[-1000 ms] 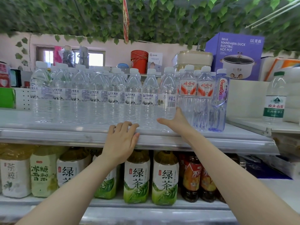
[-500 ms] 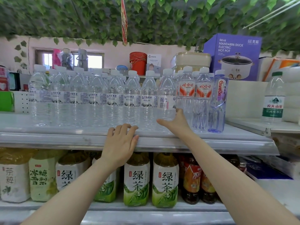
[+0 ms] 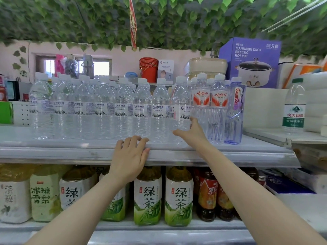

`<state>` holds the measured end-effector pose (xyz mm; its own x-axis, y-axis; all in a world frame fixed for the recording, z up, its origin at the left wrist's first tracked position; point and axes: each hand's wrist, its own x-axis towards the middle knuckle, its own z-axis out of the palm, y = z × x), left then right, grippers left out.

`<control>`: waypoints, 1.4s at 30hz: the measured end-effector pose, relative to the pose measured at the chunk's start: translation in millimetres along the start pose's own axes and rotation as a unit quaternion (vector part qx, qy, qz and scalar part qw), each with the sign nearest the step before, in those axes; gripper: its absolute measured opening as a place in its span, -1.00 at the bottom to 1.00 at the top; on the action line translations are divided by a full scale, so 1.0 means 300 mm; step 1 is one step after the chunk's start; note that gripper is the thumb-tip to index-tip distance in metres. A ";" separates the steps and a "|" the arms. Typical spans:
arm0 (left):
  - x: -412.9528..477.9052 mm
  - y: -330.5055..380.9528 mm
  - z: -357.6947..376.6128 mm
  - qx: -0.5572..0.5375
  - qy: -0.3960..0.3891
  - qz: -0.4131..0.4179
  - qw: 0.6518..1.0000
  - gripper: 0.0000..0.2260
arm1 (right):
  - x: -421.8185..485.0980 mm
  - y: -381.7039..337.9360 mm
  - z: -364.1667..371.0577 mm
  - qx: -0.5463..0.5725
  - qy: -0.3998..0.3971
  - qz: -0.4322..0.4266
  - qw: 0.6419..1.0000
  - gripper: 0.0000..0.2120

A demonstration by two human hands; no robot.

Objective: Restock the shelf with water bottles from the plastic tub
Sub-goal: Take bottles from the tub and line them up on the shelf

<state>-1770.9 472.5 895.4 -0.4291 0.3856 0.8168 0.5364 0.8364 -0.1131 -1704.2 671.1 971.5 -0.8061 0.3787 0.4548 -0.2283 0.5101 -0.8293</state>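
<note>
Right hand (image 3: 192, 133) cups the low part of a water bottle (image 3: 180, 106), thumb spread across its front and fingers round its right side, mostly hidden. That bottle stands upright on the shelf (image 3: 53, 149), ending a long row (image 3: 99, 110) and just beside two red-labelled bottles (image 3: 201, 103). Left hand (image 3: 130, 156) rests on the shelf's front edge, fingers loosely bent over it, holding nothing. Tea bottles (image 3: 147, 195) stand below.

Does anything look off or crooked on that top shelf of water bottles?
Only slightly. The end bottle of the blue-labelled row, which the right hand grips low down, is turned so its barcode shows, while most others show their logo. Nothing looks tipped or spilled on the shelf.
</note>
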 end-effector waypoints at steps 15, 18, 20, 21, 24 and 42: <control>-0.001 0.004 -0.003 0.001 0.001 -0.004 1.000 -0.62 | -0.004 -0.043 -0.008 -0.017 0.021 0.022 0.999 -0.20; 0.000 0.005 -0.003 0.002 0.002 -0.002 1.000 -0.62 | -0.009 -0.050 -0.012 -0.033 0.023 0.028 0.999 -0.18; -0.001 0.005 -0.001 0.004 0.003 -0.003 1.000 -0.62 | -0.013 -0.046 -0.016 -0.048 0.028 0.022 0.998 -0.17; -0.002 0.005 0.000 0.005 0.004 -0.003 1.000 -0.62 | -0.015 -0.041 -0.017 -0.057 0.032 0.015 0.998 -0.17; -0.002 0.003 0.003 0.005 0.005 -0.003 1.000 -0.63 | -0.025 -0.019 -0.016 -0.073 0.044 -0.003 0.996 -0.23; -0.003 0.000 0.009 0.009 0.009 0.004 1.000 -0.63 | -0.028 0.022 0.045 -0.123 0.129 -0.046 0.983 -0.39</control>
<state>-1772.5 473.2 893.1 -0.4114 0.3852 0.8261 0.5259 0.8405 -0.1300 -1706.3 660.8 957.7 -0.6159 0.4892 0.6176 -0.1293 0.7105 -0.6917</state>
